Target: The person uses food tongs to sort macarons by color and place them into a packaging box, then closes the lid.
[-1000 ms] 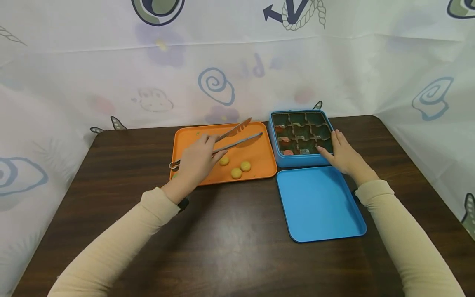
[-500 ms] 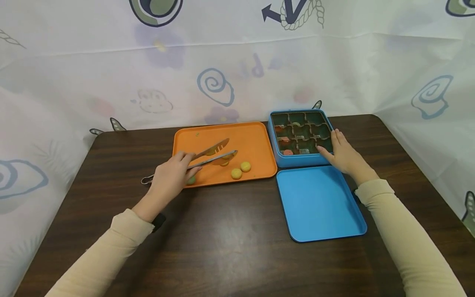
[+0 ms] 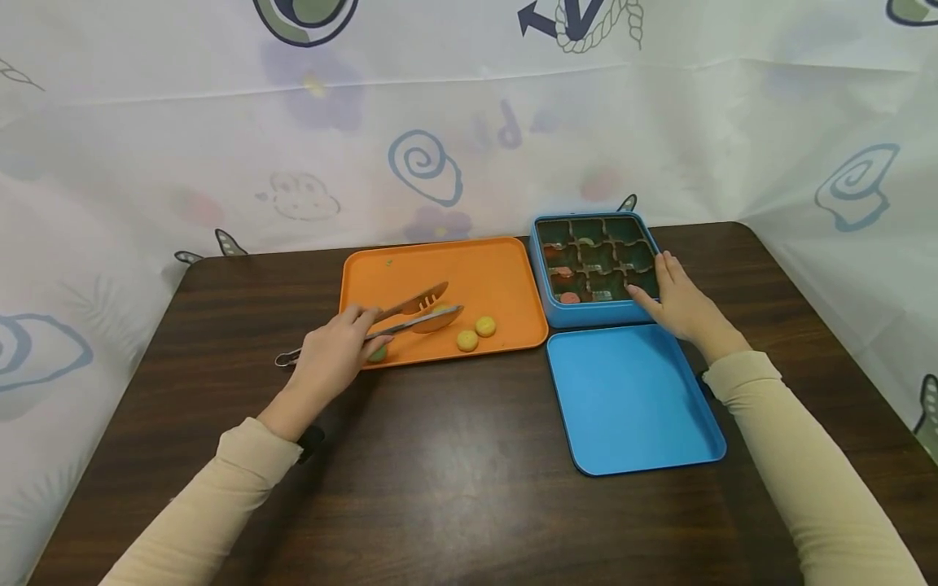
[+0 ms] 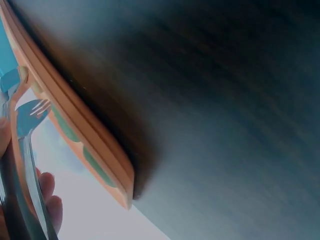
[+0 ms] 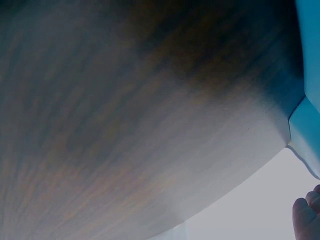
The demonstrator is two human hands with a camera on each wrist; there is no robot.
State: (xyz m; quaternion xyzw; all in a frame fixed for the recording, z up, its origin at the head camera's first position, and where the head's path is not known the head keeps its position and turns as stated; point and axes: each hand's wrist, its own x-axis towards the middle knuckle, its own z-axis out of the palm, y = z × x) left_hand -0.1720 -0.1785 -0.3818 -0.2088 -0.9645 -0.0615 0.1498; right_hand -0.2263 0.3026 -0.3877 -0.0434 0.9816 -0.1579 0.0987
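Observation:
My left hand (image 3: 330, 354) grips metal serving tongs (image 3: 410, 301) over the orange tray (image 3: 513, 281). Their fork-like and spoon-like ends are spread, near a partly covered yellow round piece (image 3: 441, 309). Whether they touch it I cannot tell. Two more yellow round pieces (image 3: 466, 341) lie to the right, and a green one (image 3: 377, 356) shows beneath the fingers. In the left wrist view, the fork end (image 4: 31, 116) points toward the tray. My right hand (image 3: 685, 305) rests with straight fingers on the right edge of a blue compartment box (image 3: 597, 314).
Dark divided cells (image 3: 597, 260) fill the box, with a few reddish pieces at the left. In front of it lies a flat blue lid or tray (image 3: 633, 403). A patterned white cloth (image 3: 330, 146) rises behind the dark wooden table (image 3: 440, 456).
My left hand has drawn the tongs left and toward me, from over the tray's far middle to its near part. My right hand has stayed on the box.

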